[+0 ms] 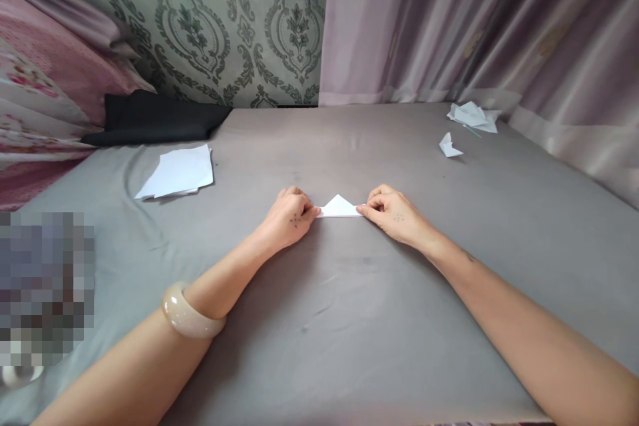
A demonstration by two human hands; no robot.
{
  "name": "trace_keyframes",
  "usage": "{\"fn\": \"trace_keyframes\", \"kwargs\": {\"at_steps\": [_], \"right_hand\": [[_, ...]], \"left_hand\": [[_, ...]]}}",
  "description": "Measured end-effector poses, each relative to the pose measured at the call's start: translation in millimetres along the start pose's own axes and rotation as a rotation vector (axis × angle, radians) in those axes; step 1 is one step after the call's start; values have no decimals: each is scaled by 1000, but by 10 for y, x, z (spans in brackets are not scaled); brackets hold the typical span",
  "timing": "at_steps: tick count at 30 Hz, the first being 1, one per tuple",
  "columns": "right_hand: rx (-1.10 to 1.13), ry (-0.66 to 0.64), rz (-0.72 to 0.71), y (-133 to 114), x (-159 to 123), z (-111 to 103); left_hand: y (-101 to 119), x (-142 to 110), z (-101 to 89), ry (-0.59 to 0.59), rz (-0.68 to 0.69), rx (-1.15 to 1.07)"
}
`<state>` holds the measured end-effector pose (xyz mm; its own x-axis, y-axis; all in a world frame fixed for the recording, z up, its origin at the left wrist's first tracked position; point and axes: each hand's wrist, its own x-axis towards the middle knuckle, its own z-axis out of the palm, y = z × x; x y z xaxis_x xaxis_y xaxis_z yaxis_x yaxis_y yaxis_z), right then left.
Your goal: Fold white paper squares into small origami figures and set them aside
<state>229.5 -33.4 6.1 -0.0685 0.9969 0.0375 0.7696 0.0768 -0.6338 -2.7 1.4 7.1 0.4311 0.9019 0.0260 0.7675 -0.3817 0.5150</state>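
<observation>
A piece of folded white paper point(338, 207) is stretched between my two hands, low over the grey cloth. Its middle rises to a triangular point, with a narrow strip running out to each side. My left hand point(293, 214) pinches the strip's left end between thumb and fingers. The right end is pinched the same way by my right hand point(392, 213). Both ends of the paper are partly hidden by my fingers. A pale bangle sits on my left forearm.
Flat white sheets point(182, 172) lie in a stack at the left. A small folded paper piece point(450, 146) stands at the far right, before a pile of folded papers point(474, 117). Black cloth point(160, 118) lies at the back left. Curtains point(379, 26) hang behind the grey surface point(349, 319).
</observation>
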Motion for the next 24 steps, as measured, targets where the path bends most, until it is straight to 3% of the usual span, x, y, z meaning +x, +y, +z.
{"fn": "trace_keyframes", "kwargs": {"at_steps": [10,14,17,20,22,24], "right_hand": [[-61,-6,-59,9,0,7],[-42,2,-33,62,18,-25],[-2,-8,2,120,29,-81],[132,23,48,120,8,-111],[168,133,-8,52,-39,-84],[108,192,-189,-63,-114,-19]], "left_hand": [[66,-65,44,16,83,200],[76,-81,35,68,270,277],[82,-87,8,0,460,354],[76,-80,-11,-63,551,374],[69,-70,-9,-69,566,381],[65,-63,3,-66,580,386]]}}
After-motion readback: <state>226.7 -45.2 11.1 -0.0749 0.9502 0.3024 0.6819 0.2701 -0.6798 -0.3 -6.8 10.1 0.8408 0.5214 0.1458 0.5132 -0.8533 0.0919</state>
